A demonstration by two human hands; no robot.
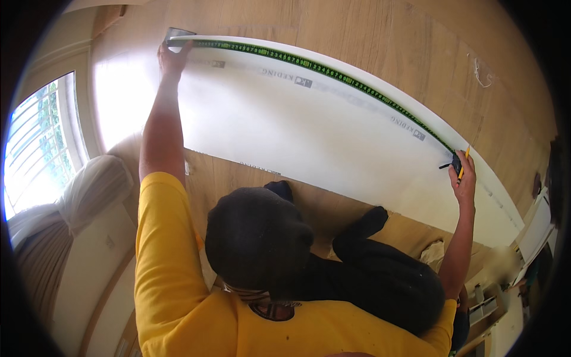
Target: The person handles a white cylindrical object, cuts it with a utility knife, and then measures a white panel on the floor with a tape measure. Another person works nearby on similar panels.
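Note:
A long white board (256, 119) in printed film lies across the wood floor in front of me. Along its far edge runs a green-and-black measuring tape (309, 64), drawn out from left to right. At the board's far left corner, my left hand (172, 59) pinches the tape's end, beside a grey flat piece (180, 32) whose kind is unclear. Toward the right end of the board, my right hand (466, 178) is closed around the dark tape case (456, 160). A yellow pencil (464, 163) sticks up between the fingers of that same hand.
My dark-clothed legs (380, 279) are folded close to the board's near edge. Wood flooring (357, 24) extends beyond the board. A barred window (44, 137) and tied curtain (89, 196) stand at the left. Shelf-like pieces (485, 309) and other items crowd the right. A thin white strip (480, 74) lies at far right.

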